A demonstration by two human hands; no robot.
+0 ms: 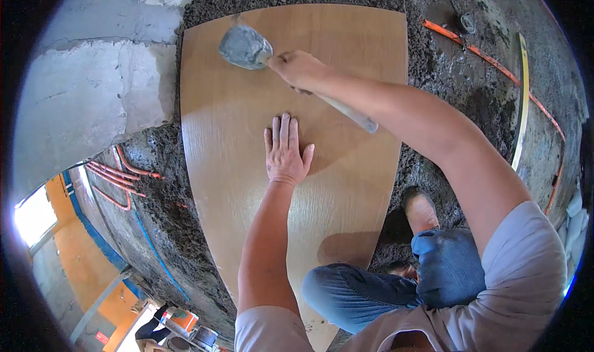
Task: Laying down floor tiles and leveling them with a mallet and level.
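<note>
A large wood-look tile (346, 185) lies on a bed of dark, crumbly mortar. My right hand (301, 70) is wrapped round the handle of a mallet, close to its head. The grey, rounded mallet head (242, 47) is over the far left part of the tile; whether it touches the surface I cannot tell. The handle's free end (366, 124) points toward the near right, beneath my forearm. Flat on the middle of the tile rests my left hand (285, 151), fingers stretched out and pointing away from me.
A concrete block or wall (111, 92) stands along the tile's left side. Orange pipes (120, 176) and a blue pipe (158, 253) run through the mortar at left. To the right lie another orange pipe (495, 62) and a yellow-edged straight bar (523, 104). My knee (337, 293) is over the near edge.
</note>
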